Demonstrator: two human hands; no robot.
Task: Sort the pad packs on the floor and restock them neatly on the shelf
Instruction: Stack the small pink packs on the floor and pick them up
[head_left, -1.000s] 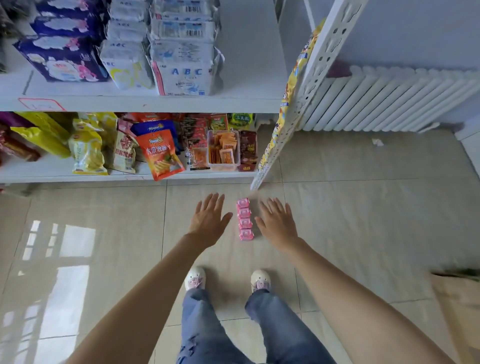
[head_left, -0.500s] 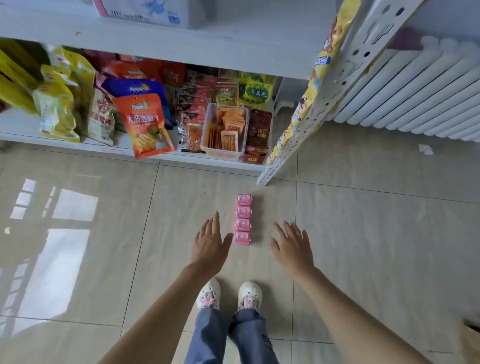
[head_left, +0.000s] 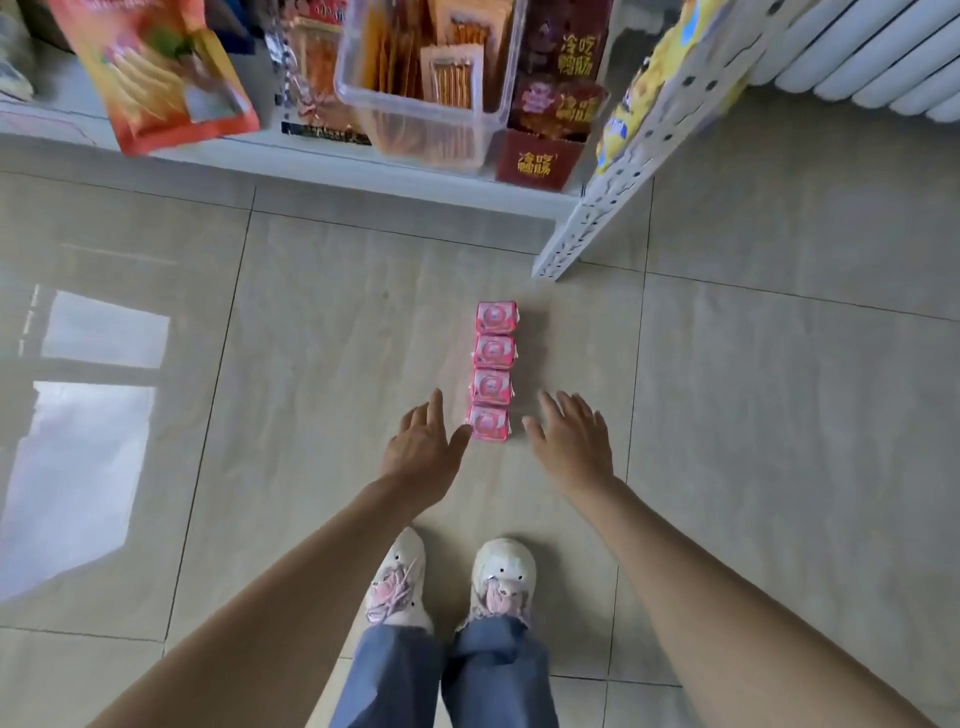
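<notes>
Hands lower since earlier, now flanking the nearest pack. Left hand (head_left: 423, 449), right hand (head_left: 571, 441): spread, empty. Packs (head_left: 493, 371): four, rowed on floor (head_left: 311, 364). Advice: squeeze both ends, lift together.

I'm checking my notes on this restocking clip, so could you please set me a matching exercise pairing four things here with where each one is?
Things:
1. pink pad packs
2. clear bin
3. left hand
4. radiator

Places:
A. top right corner
B. in a row on the floor
C. on the bottom shelf
D. beside the nearest pack, fingers spread

Pairs: 1-B, 2-C, 3-D, 4-A
</notes>
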